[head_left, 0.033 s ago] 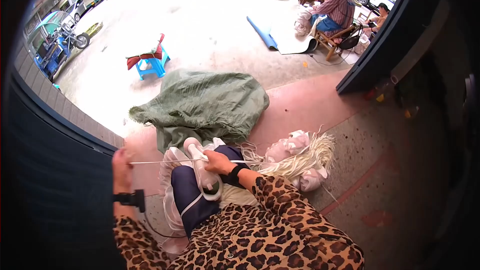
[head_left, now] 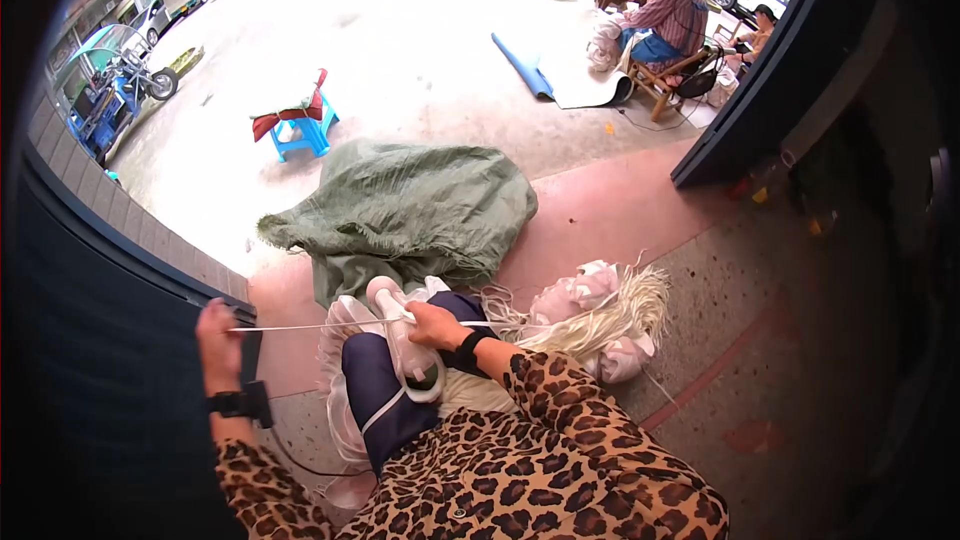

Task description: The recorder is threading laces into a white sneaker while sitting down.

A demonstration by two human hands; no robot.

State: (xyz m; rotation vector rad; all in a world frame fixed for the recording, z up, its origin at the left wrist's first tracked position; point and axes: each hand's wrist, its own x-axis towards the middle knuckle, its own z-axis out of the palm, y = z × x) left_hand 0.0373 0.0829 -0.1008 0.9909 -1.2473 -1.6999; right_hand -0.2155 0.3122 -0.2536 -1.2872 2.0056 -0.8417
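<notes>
A pale pinkish-white shoe [head_left: 402, 348] rests on my lap, toe pointing away from me. My right hand [head_left: 437, 325] is closed on its upper near the lacing. From there a white shoelace [head_left: 310, 327] runs taut to the left, level with the shoe's front. Its far end is pinched in my left hand [head_left: 217, 332], raised well out to the left, near the dark door. Another length of lace comes out on the right side of my right hand. More pale shoes [head_left: 345, 325] lie along my left leg, partly hidden by it.
Beside my right leg lie a bundle of cream laces [head_left: 640, 305] and more pinkish shoes [head_left: 575, 297]. A green woven sack [head_left: 430, 205] spreads ahead. Beyond it stands a blue stool [head_left: 303, 132]. Dark doors [head_left: 120, 340] flank the doorway. Several people [head_left: 680, 15] sit outside at right.
My left hand has moved farther left, drawing the shoelace out longer. My right hand and the shoe have stayed in place.
</notes>
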